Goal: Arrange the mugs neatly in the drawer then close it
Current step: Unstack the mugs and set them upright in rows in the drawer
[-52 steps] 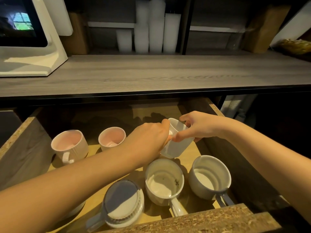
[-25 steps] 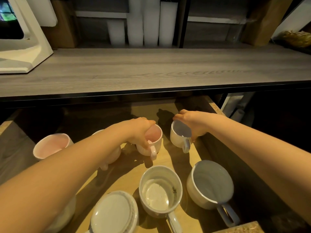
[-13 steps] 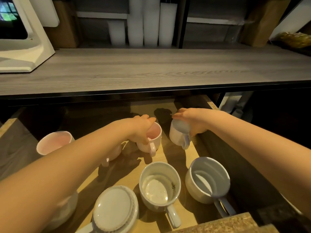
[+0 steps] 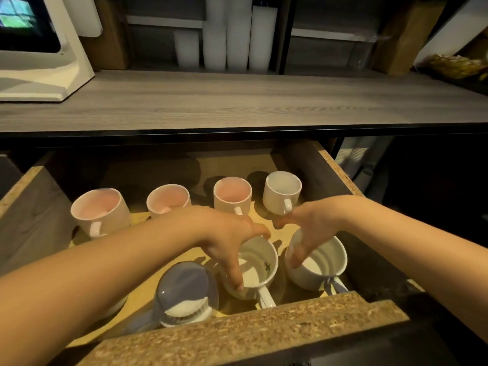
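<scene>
— Both hands have come forward off the back row, leaving the pink-lined ceramic mug (image 4: 232, 192) and small white ceramic mug (image 4: 282, 191) upright in the open chipboard drawer (image 4: 264, 328).

— Our left hand (image 4: 224, 233) claws round the rim of the dark-specked white mug (image 4: 260, 270). Our right hand (image 4: 309, 228) hangs spread, fingertips dipping into the wide white mug (image 4: 324, 262).

— They sit close. If we lift both together we may clink them, or bump the upturned grey-based mug (image 4: 184, 291).

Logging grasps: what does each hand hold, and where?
Left hand grips the front middle mug by its rim; right hand touches the front right mug at its rim, hold unclear.
</scene>
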